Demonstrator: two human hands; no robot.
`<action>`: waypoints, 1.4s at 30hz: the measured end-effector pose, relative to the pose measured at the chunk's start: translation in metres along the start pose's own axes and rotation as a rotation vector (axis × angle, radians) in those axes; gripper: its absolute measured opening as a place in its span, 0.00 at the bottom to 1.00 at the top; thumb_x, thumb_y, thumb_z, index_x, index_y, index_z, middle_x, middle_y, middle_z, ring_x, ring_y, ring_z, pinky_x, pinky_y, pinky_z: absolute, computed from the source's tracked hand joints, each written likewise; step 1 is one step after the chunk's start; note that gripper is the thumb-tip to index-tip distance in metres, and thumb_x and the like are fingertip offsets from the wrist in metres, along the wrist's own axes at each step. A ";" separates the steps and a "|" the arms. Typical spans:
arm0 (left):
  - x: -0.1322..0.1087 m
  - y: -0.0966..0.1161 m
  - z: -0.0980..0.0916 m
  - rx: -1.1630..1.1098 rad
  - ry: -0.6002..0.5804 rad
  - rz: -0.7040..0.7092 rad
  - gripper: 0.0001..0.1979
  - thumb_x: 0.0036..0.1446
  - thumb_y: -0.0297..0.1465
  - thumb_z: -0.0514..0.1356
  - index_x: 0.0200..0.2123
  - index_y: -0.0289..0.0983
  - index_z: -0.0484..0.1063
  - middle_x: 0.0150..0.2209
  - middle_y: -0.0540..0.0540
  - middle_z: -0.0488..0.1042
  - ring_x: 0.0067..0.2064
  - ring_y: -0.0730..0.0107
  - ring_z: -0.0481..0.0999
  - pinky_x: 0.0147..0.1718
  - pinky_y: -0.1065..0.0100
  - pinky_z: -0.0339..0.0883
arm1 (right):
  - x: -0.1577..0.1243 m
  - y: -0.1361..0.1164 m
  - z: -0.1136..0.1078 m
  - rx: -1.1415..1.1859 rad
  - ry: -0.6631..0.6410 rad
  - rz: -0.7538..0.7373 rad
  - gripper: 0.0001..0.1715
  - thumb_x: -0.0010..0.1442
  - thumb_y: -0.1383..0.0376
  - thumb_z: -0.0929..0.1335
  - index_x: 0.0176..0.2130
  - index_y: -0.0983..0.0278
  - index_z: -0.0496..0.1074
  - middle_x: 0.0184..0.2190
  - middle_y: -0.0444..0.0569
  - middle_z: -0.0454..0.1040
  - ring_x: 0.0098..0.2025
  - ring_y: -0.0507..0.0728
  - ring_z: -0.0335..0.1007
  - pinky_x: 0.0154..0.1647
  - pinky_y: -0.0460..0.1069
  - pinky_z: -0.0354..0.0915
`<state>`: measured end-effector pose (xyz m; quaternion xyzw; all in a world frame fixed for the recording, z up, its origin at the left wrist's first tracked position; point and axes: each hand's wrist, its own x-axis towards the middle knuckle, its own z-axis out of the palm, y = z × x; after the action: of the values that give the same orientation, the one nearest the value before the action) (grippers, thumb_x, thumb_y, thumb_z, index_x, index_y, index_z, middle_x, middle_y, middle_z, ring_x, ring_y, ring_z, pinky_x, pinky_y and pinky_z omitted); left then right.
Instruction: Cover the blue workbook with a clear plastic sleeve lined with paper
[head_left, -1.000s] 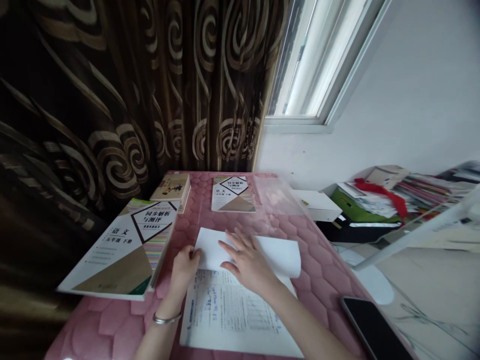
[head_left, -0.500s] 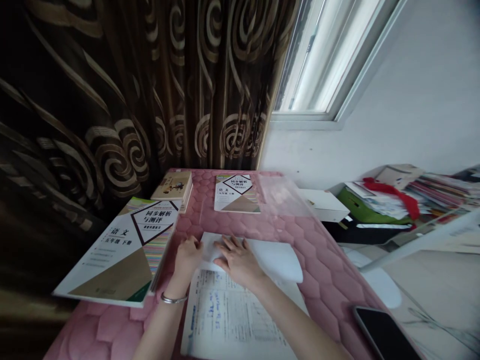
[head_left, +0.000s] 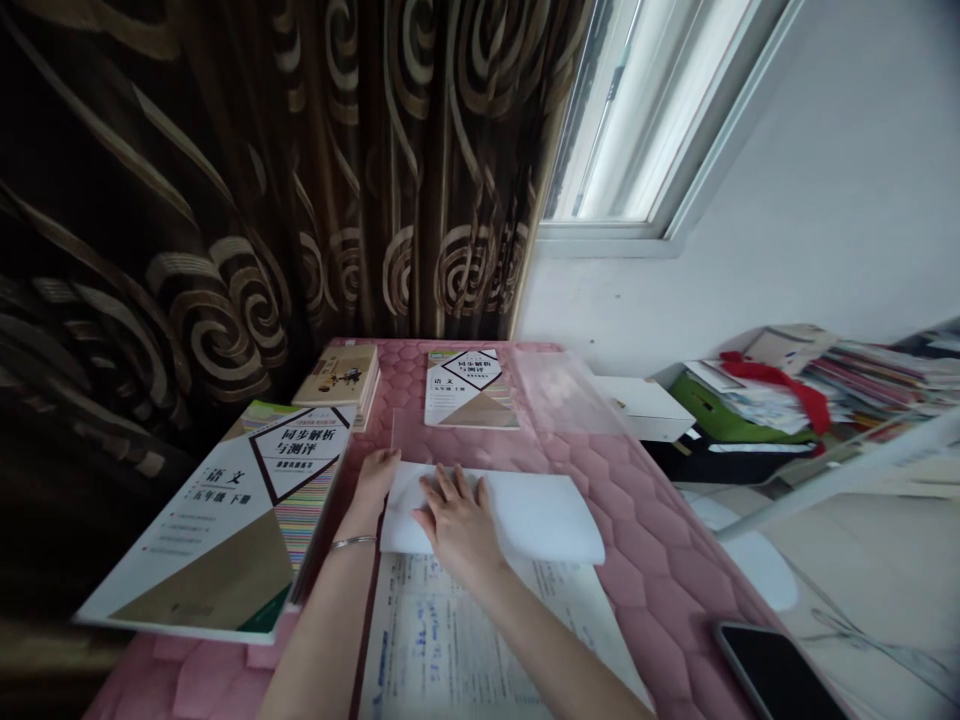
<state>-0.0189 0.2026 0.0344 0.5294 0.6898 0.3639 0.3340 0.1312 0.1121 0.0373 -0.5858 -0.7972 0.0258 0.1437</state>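
A printed paper [head_left: 465, 640] with blue handwriting lies in front of me. A blank white sheet [head_left: 547, 510] covers its far part; whether it is a folded-over flap of the same paper I cannot tell. My right hand [head_left: 459, 520] rests on the white sheet, palm down with fingers spread. At the sheet's far left corner, my left hand [head_left: 375, 482] has its fingers curled together and appears to pinch the edge; a silver bracelet circles that wrist. Left of it lies a thick Chinese-language workbook [head_left: 232, 530], and beyond the sheet a similar workbook [head_left: 471, 388].
Small books [head_left: 341, 380] are stacked at the far left. A clear plastic sheet [head_left: 566, 390] lies on the pink quilted tabletop [head_left: 660, 590]. A phone [head_left: 772, 665] sits near the right edge. Past it are a white box [head_left: 645, 405] and piled papers [head_left: 742, 400]. Dark curtains [head_left: 360, 180] hang behind.
My left hand has shifted slightly up and left to the sheet's far corner. My right hand has moved slightly left on the sheet, which now lies flatter. The view has tilted a little.
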 end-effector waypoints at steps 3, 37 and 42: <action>-0.006 0.000 -0.001 -0.195 -0.015 0.026 0.14 0.51 0.40 0.57 0.32 0.35 0.75 0.37 0.40 0.80 0.39 0.60 0.78 0.37 0.65 0.68 | -0.007 -0.006 0.004 -0.015 0.101 0.015 0.29 0.68 0.52 0.57 0.62 0.59 0.63 0.66 0.55 0.56 0.68 0.71 0.46 0.62 0.72 0.44; -0.058 -0.010 -0.022 -0.584 -0.062 0.150 0.21 0.52 0.32 0.58 0.51 0.38 0.73 0.56 0.44 0.72 0.58 0.61 0.68 0.60 0.60 0.56 | -0.022 -0.020 0.014 -0.093 0.182 -0.082 0.38 0.61 0.45 0.63 0.65 0.54 0.56 0.69 0.53 0.47 0.66 0.76 0.46 0.59 0.77 0.44; -0.058 -0.015 -0.014 -0.509 -0.012 0.166 0.23 0.51 0.34 0.61 0.51 0.39 0.72 0.57 0.43 0.71 0.59 0.61 0.67 0.60 0.61 0.56 | -0.021 -0.020 0.013 -0.089 0.191 -0.089 0.36 0.62 0.45 0.62 0.64 0.55 0.59 0.69 0.53 0.48 0.67 0.76 0.45 0.60 0.77 0.42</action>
<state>-0.0259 0.1417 0.0329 0.4850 0.5283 0.5488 0.4294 0.1149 0.0875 0.0247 -0.5555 -0.8054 -0.0720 0.1939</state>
